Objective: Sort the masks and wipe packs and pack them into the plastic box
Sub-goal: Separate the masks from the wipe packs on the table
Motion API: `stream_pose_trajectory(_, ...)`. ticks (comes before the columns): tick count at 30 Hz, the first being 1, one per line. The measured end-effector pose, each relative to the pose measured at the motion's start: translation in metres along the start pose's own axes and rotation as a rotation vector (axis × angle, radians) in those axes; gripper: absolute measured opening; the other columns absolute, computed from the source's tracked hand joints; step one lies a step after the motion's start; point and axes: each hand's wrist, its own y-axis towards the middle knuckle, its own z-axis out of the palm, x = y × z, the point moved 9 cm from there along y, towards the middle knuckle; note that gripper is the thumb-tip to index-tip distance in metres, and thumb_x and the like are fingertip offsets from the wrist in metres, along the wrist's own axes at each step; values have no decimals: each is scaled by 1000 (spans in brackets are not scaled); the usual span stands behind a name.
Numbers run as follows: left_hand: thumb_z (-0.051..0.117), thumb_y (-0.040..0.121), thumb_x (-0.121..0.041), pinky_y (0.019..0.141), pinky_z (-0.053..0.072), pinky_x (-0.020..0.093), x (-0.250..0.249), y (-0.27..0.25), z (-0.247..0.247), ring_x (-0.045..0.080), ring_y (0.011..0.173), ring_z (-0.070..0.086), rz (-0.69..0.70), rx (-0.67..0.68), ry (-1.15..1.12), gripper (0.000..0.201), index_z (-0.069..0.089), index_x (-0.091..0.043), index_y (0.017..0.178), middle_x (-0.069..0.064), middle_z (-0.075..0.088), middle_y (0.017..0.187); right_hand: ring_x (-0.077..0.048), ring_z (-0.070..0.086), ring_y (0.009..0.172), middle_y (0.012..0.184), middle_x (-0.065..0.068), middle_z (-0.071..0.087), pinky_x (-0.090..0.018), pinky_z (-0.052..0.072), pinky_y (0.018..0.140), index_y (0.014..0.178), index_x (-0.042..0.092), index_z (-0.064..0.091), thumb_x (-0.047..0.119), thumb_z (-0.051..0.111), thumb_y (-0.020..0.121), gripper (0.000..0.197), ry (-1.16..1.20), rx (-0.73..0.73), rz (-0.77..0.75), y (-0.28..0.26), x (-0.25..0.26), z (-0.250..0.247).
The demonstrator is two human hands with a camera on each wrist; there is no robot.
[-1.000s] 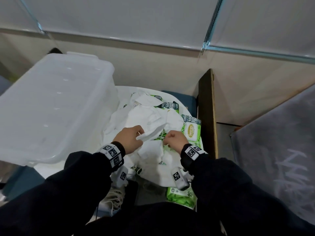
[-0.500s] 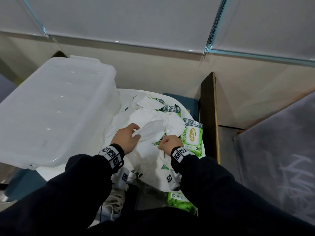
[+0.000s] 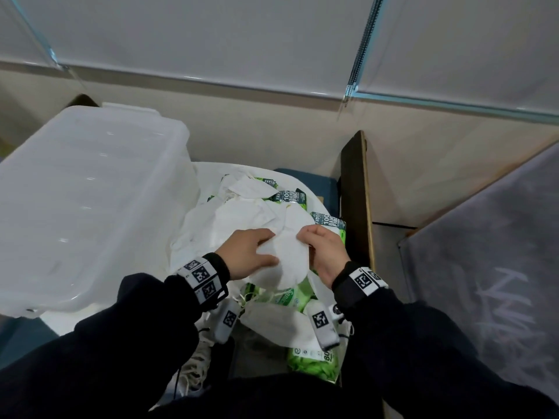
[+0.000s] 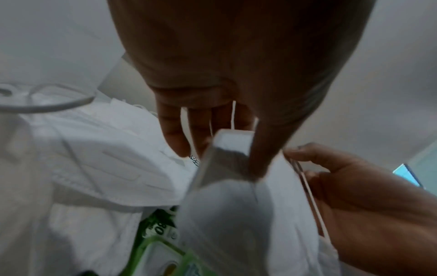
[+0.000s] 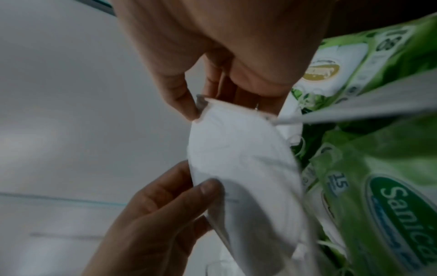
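Head view. One white folded mask lifted clear of the heap, held between both hands above the near part of the pile; half a second ago flat among the other masks under reaching fingers. Left hand closed on the mask's left edge, thumb on top. Right hand pinching the right edge. Remaining loose masks heaped on the white counter, mixed with green wipe packs at the far right and more at the near edge. Translucent plastic box on the left, just beside the heap, apparently turned bottom up; nothing visible through its walls.

Left wrist view. Left-hand fingers behind the folded edge, thumb pressing in front: a narrow grip holding the mask. Right hand at the opposite edge, by an ear loop. Other masks and a green wipe pack below.

Right wrist view. Right-hand thumb and fingers pinching the upper rim of the mask; left hand gripping the lower rim. Wipe packs lying just beside, at the right.

Judgement: one mask separated, sorting at an early stage. Next step probably flattening and stacking. Risk: ear loops snagging neighbouring masks.
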Motion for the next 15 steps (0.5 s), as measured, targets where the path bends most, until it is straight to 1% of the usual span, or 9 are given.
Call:
stream_pose_trajectory(2, 72, 86, -33, 75, 46, 31, 13, 2, -12, 23, 91, 63, -73, -73, 105, 21, 70, -20, 103, -1, 71, 95, -17, 56, 56, 72, -4, 64, -28, 46, 53, 83, 15, 67, 2, 72, 87, 15, -7, 14, 73, 3, -12, 3)
stream_pose_trajectory(4, 67, 92, -27, 76, 43, 29, 29, -1, -31, 23, 94, 62, -142, -166, 121, 15, 70, -24, 107, -2, 70, 99, -20, 67, 66, 83, -11, 71, -32, 55, 64, 89, 11, 69, 2, 72, 89, 10, -40, -10, 132, 9, -25, 2)
stream_pose_trajectory(6, 65, 95, -24, 76, 39, 29, 44, -10, -51, 24, 94, 60, -197, -265, 51, 7, 66, -25, 102, -2, 67, 98, -24, 69, 79, 89, -14, 72, -37, 57, 74, 88, 8, 71, 1, 71, 91, 7, 4, -177, 123, 28, -32, -18)
stream_pose_trajectory(8, 63, 96, -23, 75, 39, 32, 65, -24, -67, 24, 92, 59, -281, -366, -93, 4, 64, -23, 99, -1, 66, 97, -27, 69, 89, 95, -9, 75, -41, 60, 82, 83, 16, 74, 7, 75, 86, 10, -18, -399, 78, 52, -31, -50)
stream_pose_trajectory(9, 62, 95, -24, 75, 42, 35, 76, -32, -72, 25, 91, 60, -324, -416, -171, 4, 63, -22, 98, -1, 67, 96, -27, 69, 91, 99, -8, 76, -41, 60, 86, 85, 17, 76, 11, 77, 84, 7, -77, -462, 69, 63, -27, -61)
stream_pose_trajectory(10, 62, 94, -25, 75, 47, 37, 85, -39, -74, 26, 90, 62, -361, -456, -244, 4, 63, -23, 97, -2, 67, 95, -26, 68, 92, 104, -7, 76, -38, 57, 86, 92, 15, 78, 14, 78, 83, 9, -147, -481, 75, 71, -24, -68)
stream_pose_trajectory(11, 63, 92, -25, 76, 50, 40, 92, -44, -74, 27, 88, 63, -381, -482, -310, 3, 63, -24, 95, -2, 68, 94, -25, 66, 93, 109, -7, 75, -33, 53, 84, 103, 10, 78, 16, 78, 84, 20, -227, -465, 92, 82, -24, -70)
stream_pose_trajectory(13, 65, 90, -24, 72, 52, 41, 98, -53, -67, 26, 85, 64, -392, -496, -416, 4, 62, -25, 93, -3, 68, 91, -26, 66, 99, 115, -10, 73, -27, 46, 82, 115, 4, 74, 23, 79, 85, 36, -381, -432, 116, 95, -23, -67)
stream_pose_trajectory(15, 67, 91, -19, 61, 48, 34, 93, -57, -55, 25, 75, 61, -377, -489, -498, 7, 62, -23, 95, 0, 68, 86, -30, 66, 111, 122, -10, 70, -31, 50, 94, 124, 7, 70, 29, 85, 79, 52, -452, -408, 119, 103, -24, -59)
